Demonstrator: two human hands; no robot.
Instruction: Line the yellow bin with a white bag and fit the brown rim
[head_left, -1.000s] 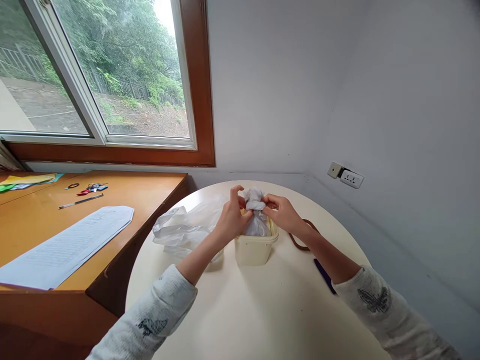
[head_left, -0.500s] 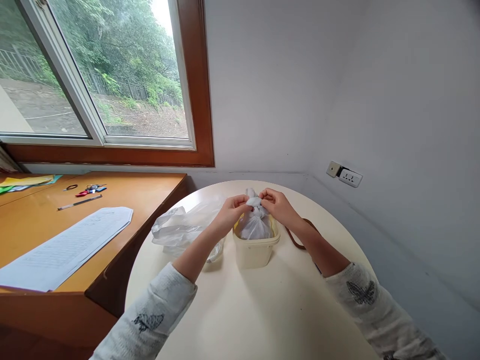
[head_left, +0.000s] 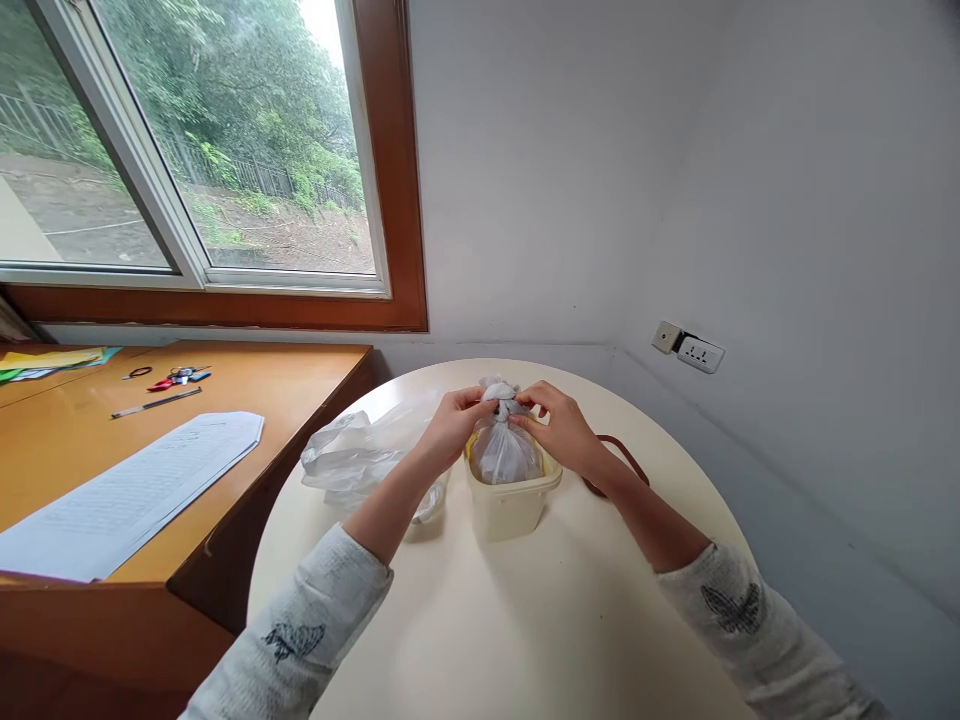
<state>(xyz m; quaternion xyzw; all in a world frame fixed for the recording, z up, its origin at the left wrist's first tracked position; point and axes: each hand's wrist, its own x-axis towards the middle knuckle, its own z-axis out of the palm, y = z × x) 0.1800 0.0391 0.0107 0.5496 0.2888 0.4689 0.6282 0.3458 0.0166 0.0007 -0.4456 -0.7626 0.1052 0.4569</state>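
A translucent plastic bag (head_left: pixel 507 456), knotted at its top, sits in a cream plastic tub (head_left: pixel 510 512) on the round table. From the left, my left hand (head_left: pixel 456 425) pinches the knot between thumb and fingers. Opposite it, my right hand (head_left: pixel 559 425) grips the other side of the knot with its fingers closed. What the bag contains cannot be made out. Something yellow shows along the tub's inner rim. Beside the tub on the left lies a crumpled clear plastic bag (head_left: pixel 352 460).
A brown strap loop (head_left: pixel 626 452) lies by my right forearm on the cream round table (head_left: pixel 480 640). On the wooden desk (head_left: pixel 300 375) at left are papers (head_left: pixel 142 490), a pen (head_left: pixel 156 402) and keys (head_left: pixel 180 378). Wall sockets (head_left: pixel 700 354) are at right.
Both hands and the bag's knot have shifted slightly left. My right hand has turned and dropped a little, its fingers now lower around the knot.
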